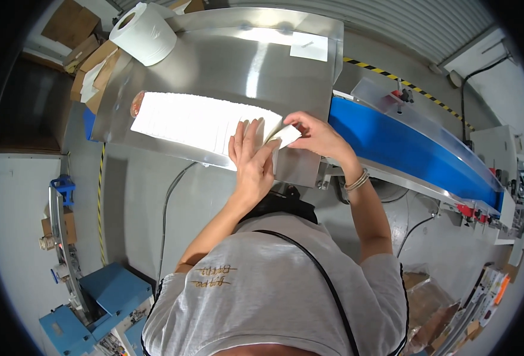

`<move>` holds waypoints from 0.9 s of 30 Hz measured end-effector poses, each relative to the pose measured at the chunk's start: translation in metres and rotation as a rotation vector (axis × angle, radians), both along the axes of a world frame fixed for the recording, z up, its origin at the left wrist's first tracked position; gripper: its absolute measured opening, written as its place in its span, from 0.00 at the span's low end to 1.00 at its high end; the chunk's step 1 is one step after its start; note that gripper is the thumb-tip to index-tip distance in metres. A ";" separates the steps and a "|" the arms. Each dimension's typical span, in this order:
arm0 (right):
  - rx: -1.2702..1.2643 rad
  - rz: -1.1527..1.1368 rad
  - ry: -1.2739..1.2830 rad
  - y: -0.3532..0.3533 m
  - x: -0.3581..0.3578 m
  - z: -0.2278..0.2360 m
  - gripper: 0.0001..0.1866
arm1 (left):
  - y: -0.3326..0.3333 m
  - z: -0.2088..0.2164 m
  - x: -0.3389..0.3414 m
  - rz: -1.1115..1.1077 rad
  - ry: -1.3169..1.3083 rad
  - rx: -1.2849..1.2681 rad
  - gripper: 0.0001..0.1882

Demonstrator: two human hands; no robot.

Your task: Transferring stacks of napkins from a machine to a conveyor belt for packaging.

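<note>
A long row of thin white pieces (190, 115), packed closely side by side like folded paper or flat packets, lies along the near part of the steel table (214, 62). My left hand (252, 160) is laid over the right end of this row, its fingers stretched out and slightly spread. Just beyond that end, my right hand (321, 137) pinches a small white folded piece (288, 136) between thumb and fingers. The left thumb side is close to this piece; whether it touches cannot be made out. A round reddish-brown object (137, 104) sits against the row's left end.
At the far left of the table stands a large white roll (143, 34). A white paper sheet (309, 46) lies at the far right. The blue conveyor belt (410, 154) runs off from the table's right side. Cardboard boxes (98, 71) stand beyond the left edge.
</note>
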State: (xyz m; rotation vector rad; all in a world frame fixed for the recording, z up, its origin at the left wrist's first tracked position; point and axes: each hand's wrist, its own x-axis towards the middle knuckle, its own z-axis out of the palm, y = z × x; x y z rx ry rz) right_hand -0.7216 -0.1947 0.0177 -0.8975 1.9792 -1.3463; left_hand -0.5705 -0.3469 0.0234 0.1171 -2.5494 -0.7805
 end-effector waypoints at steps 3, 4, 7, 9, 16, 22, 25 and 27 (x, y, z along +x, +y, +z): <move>-0.050 0.070 0.286 0.001 0.003 -0.010 0.22 | 0.001 0.005 0.002 0.055 0.002 -0.037 0.20; -0.035 -0.019 0.131 0.005 0.007 -0.010 0.20 | 0.001 0.007 0.003 0.096 0.018 -0.039 0.22; 0.026 -0.339 -0.152 0.030 -0.004 -0.020 0.18 | -0.011 -0.009 0.003 0.137 -0.005 -0.143 0.25; 0.202 -0.655 -0.098 0.063 -0.031 -0.063 0.22 | -0.011 -0.008 0.002 0.139 0.008 -0.144 0.23; 0.713 -1.157 0.619 0.132 -0.047 -0.059 0.30 | -0.010 -0.006 0.002 0.111 0.055 -0.093 0.18; 0.061 -0.224 0.162 0.042 -0.001 0.001 0.29 | -0.011 -0.006 0.002 0.096 0.053 -0.089 0.17; 0.060 -0.039 0.212 0.006 0.006 -0.006 0.30 | -0.011 -0.002 0.002 0.035 0.042 -0.124 0.19; -0.056 0.035 0.390 -0.007 0.002 -0.018 0.27 | -0.011 0.006 0.001 0.109 0.039 -0.063 0.20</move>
